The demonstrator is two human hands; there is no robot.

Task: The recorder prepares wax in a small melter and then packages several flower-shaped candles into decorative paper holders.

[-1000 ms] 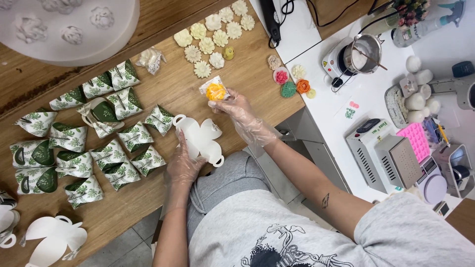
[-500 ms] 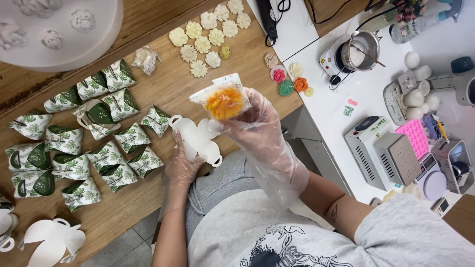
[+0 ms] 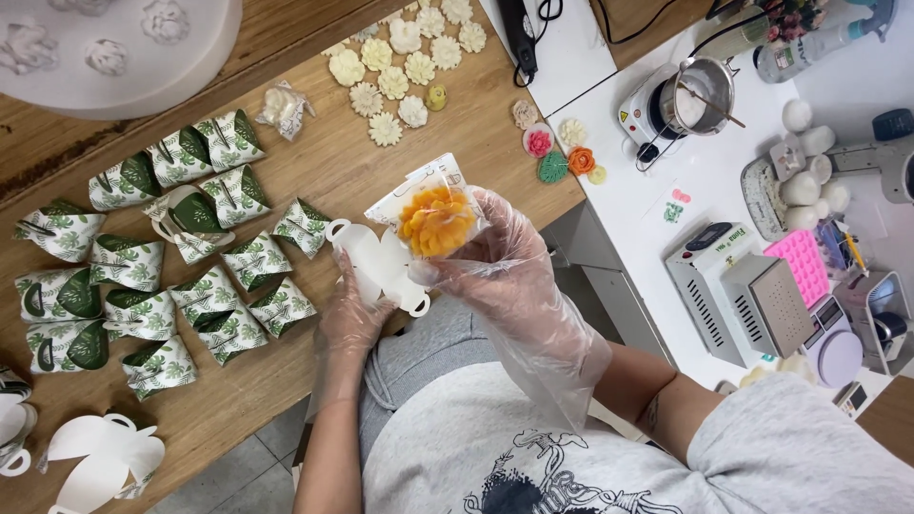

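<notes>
While the left hand point(image 3: 350, 319) is pressing flat on the white box blank point(image 3: 379, 267) near the table edge point(image 3: 286, 405), the right hand point(image 3: 495, 257) is grasping a bagged orange flower point(image 3: 436, 221) above it.

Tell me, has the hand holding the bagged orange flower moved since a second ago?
Yes. The right hand has lifted the bagged orange flower off the wooden table toward the camera; it now overlaps the flat white box blank instead of lying beyond it.
</notes>
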